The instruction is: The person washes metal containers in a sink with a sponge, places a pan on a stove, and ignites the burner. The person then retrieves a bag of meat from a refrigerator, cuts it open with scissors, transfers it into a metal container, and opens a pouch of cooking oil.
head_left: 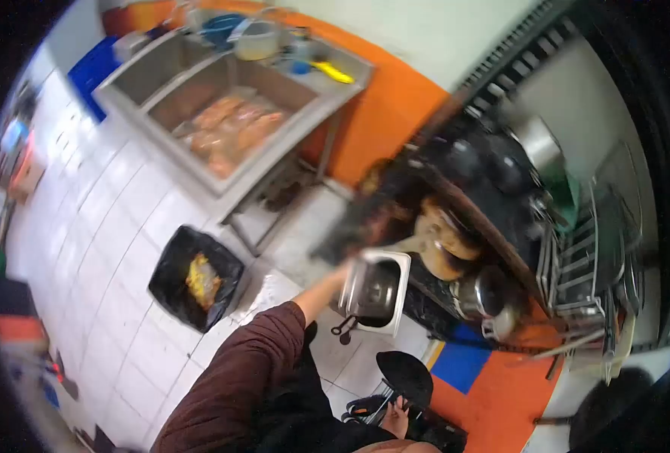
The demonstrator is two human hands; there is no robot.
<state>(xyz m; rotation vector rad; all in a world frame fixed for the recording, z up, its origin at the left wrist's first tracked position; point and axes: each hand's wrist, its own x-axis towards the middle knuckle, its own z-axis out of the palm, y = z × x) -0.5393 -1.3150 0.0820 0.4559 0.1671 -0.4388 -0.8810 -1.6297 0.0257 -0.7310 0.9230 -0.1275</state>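
My left hand (pixel 345 276), at the end of a brown sleeve, is closed on the side of a rectangular metal food pan (pixel 403 291). Its fingers are partly hidden and blurred. Inside the pan sits something shiny and dark, and a small dark loop-shaped handle (pixel 342 328) sticks out at the near corner. Low in the view, my right hand (pixel 397 417) has curled fingers beside a round black pan-like thing (pixel 404 377) and some thin metal wires or utensils. What those fingers hold is not clear.
Dark shelving (pixel 493 249) with pots stands at right, by a rack of trays (pixel 595 257). A bin with a black bag (pixel 170 281) is on the tiled floor. Behind it, a steel sink (pixel 222 189) holds bagged orange-pink food (pixel 233 128). A blue crate (pixel 92 75) stands left of the sink.
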